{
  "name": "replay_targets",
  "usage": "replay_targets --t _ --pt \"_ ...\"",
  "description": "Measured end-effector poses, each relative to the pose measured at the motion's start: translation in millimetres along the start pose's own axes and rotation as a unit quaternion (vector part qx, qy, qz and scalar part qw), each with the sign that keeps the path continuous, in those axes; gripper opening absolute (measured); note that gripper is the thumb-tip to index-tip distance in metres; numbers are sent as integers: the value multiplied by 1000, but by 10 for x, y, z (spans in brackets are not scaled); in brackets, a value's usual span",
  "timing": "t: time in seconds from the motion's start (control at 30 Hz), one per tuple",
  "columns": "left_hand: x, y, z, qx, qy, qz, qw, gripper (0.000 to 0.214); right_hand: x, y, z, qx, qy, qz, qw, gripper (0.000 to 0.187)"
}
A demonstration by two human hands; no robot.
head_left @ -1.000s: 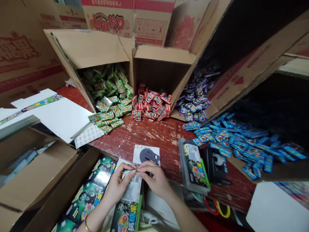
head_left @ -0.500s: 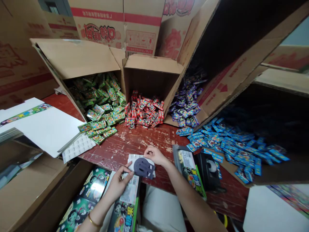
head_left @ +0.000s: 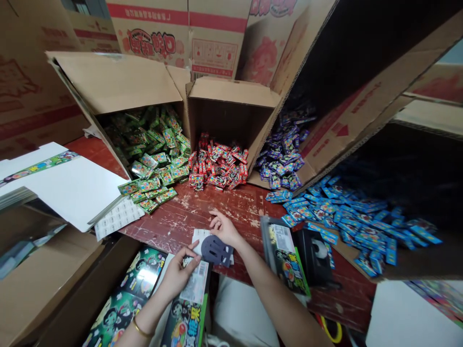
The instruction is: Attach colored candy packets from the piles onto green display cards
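My left hand (head_left: 180,274) grips the top of a flat green-and-black printed pack (head_left: 188,308) with a white barcode label, at the near edge of the red table (head_left: 202,212). My right hand (head_left: 223,228) is stretched forward over the table with its fingers spread and nothing in them. It hovers just past a white sticker sheet (head_left: 200,236) on which a dark grey disc-shaped tool (head_left: 215,250) lies. Ahead of it spill red candy packs (head_left: 217,166) from an open carton.
Tipped cartons hold green packs (head_left: 154,154), purple packs (head_left: 282,156) and blue packs (head_left: 347,212). A black tape dispenser (head_left: 316,255) and a printed pack (head_left: 285,253) lie to the right. White card sheets (head_left: 65,183) and a label sheet (head_left: 117,217) lie to the left. A low box (head_left: 126,294) holds finished packs.
My right hand left the pack it held with the left, reached forward past the sticker sheet and opened. My left hand kept the pack. The view shifted slightly.
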State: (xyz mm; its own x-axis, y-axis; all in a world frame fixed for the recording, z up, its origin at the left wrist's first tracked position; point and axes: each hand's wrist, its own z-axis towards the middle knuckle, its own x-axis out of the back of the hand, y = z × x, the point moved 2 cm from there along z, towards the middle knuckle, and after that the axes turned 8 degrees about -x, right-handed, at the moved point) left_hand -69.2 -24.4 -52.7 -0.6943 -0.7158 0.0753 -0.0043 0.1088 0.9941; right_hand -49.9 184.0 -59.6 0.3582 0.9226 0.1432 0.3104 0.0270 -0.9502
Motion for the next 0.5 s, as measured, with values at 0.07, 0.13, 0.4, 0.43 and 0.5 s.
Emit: replay_targets --t 0.07,0.13,0.4,0.43,0.5 --pt "-7 9 3 -1 2 -3 1000 24 7 17 6 1 1 6 1000 63" --pt "-13 21 6 -2 3 -5 1000 24 8 24 11 1 4 12 1000 61" --pt "-25 39 30 -6 2 -4 1000 23 93 -15 -35 -11 29 87 996 55" --pt "-28 43 36 -8 2 -4 1000 23 130 -31 -45 -10 42 103 994 55" --pt "-34 71 46 -12 1 -1 1000 21 204 -87 -85 -7 80 141 987 55"
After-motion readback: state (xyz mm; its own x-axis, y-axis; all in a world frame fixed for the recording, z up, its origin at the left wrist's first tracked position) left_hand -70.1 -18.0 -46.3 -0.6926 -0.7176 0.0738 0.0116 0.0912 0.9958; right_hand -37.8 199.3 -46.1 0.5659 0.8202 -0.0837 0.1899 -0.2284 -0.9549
